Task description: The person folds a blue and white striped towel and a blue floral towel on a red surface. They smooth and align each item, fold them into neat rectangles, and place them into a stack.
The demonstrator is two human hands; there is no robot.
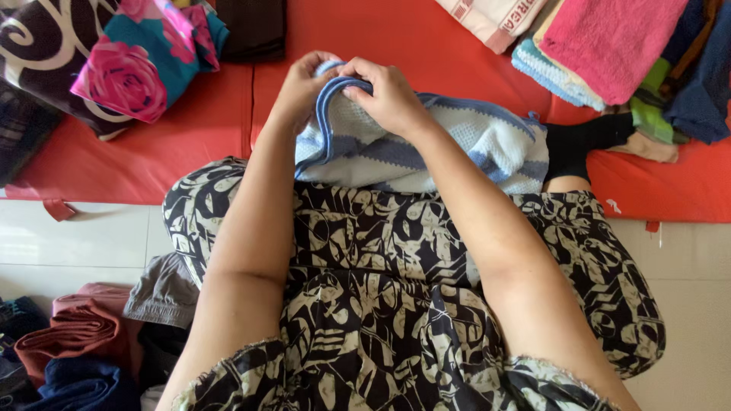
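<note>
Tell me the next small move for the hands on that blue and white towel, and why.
Probably draw the two hands apart along the dark blue edge to spread it flat. The left hand and right hand both pinch the blue and white towel at one bunched spot, close together, while the rest lies crumpled on the lap above the red mat.

A red mat (426,46) lies on pale floor tiles (76,243) in daylight.

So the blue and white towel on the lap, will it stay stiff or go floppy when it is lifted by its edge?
Probably floppy: the blue and white towel already sags in soft folds over the lap. It looks light, since the left hand and right hand pinch its blue border with fingers only. Its waffle-like weave seems grippy, not slippery.
</note>
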